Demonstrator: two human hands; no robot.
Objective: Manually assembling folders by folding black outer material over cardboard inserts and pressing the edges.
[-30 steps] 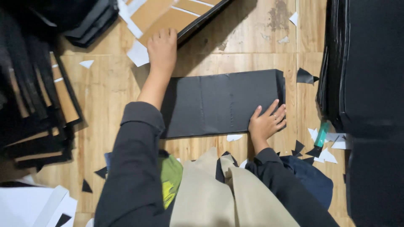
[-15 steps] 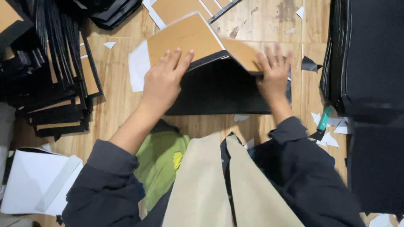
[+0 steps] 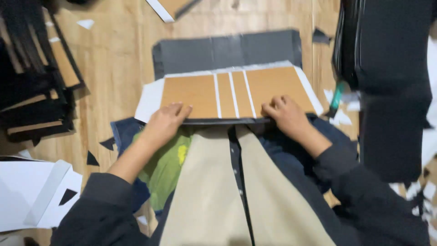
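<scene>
One brown board cover lies flat on the wooden floor, right in front of the person's lap. It carries four brown cardboard panels: two wide ones at the ends and two narrow strips in the middle, parted by three thin white lines, with a white paper border showing at its left, far and right edges. Its long axis runs left to right across the view, and the narrow strips run away from the person.

Two hands rest on the near edge of the cover. The left hand lies flat on the near left corner, fingers spread and pressing down, clamped on nothing. The right hand sits on the near right part, fingers curled with the tips pressing on the board; whether it pinches the edge cannot be told.

Just beyond the cover, partly under its far edge, lies one dark grey sheet, also long from left to right. To the left of the cover stands a pile of black and brown covers, too jumbled to count. Near and left of it lie white paper sheets. To the right of the cover rises a tall black stack, with small white and black scraps and one green object at its foot. Another brown piece lies beyond the grey sheet.
</scene>
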